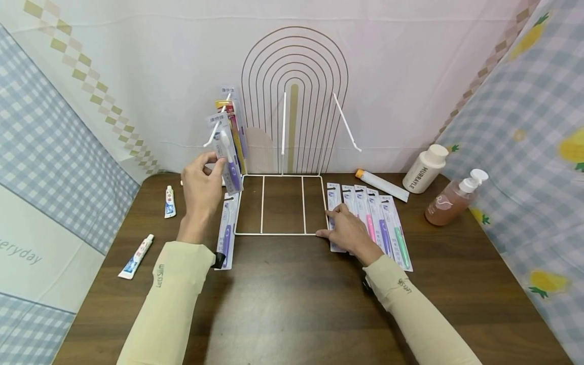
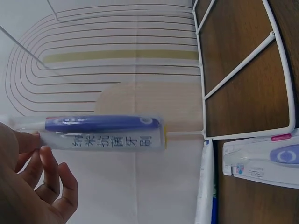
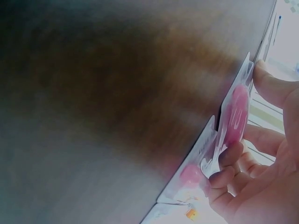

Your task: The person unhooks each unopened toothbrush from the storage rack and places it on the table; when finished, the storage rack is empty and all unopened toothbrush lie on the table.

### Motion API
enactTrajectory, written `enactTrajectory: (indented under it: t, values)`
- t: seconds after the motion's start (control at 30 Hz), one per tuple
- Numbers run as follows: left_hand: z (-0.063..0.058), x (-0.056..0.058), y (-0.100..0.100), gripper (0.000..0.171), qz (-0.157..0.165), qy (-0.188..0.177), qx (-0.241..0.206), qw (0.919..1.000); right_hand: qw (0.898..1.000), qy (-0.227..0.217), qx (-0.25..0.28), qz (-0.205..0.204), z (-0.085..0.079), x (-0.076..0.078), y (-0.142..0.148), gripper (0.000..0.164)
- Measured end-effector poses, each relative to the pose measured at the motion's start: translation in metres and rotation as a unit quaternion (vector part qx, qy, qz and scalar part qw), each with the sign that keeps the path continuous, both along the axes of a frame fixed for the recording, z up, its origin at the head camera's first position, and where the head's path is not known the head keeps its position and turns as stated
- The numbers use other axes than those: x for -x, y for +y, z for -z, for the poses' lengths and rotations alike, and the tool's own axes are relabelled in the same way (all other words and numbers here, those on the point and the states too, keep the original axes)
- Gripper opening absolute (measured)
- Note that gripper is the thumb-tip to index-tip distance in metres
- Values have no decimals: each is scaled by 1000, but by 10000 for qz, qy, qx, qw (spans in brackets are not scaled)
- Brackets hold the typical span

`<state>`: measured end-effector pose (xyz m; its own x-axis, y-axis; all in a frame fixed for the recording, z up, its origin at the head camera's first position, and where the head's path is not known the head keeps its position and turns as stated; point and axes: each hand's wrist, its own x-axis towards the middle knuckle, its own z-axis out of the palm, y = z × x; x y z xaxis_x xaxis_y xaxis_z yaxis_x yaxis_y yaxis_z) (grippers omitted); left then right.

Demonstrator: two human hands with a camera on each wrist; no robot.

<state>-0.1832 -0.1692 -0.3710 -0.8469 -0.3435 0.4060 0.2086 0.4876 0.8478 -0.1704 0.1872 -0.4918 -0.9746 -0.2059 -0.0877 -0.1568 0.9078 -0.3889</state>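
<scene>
My left hand [image 1: 203, 175] pinches the lower part of a packaged purple toothbrush [image 1: 229, 161] between thumb and fingers. It stands upright by the left prong of a white wire rack [image 1: 283, 234]; that prong meets the card's top. Behind it on the same prong hang a red-and-yellow package [image 1: 233, 119] and another packaged toothbrush [image 1: 228, 91]. My right hand [image 1: 349, 230] rests at the rack's front right corner, thumb and a fingertip touching the wire, above a packaged toothbrush [image 1: 333, 192]. In the right wrist view, a pink-handled toothbrush [image 3: 237, 112] lies beside its fingers.
Several packaged toothbrushes [image 1: 397, 233] lie right of the rack, one [image 1: 226, 233] left. Toothpaste tubes [image 1: 137, 257] lie at left, and an orange-capped tube [image 1: 383, 185] at back right. A white bottle [image 1: 424, 170] and a pump bottle [image 1: 451, 203] stand at right. Two bare prongs [image 1: 347, 121] jut forward.
</scene>
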Motion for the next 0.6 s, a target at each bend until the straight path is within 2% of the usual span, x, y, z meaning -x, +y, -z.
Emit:
enactTrajectory:
  t: [0.07,0.13,0.27,0.3,0.6]
  values:
    - [-2,-1,1,23,108,49,-67,9999,10000,73,31,20,6,3,2,88]
    - [-4,-2,3,23,270,88,-126,9995,10000,-3,-15,4,-3,-1,0,87]
    - [-4,-6,6,23,497,167,-132,9985,10000,-30,-52,12,-8,-5,-3,85]
    - [-3,-7,6,23,522,167,-112,9984,9999,-94,-64,40,-12,-7,-5,85]
    - [21,-20,6,22,398,-102,228,9989,9999,-73,-84,68,-14,-7,-6,84]
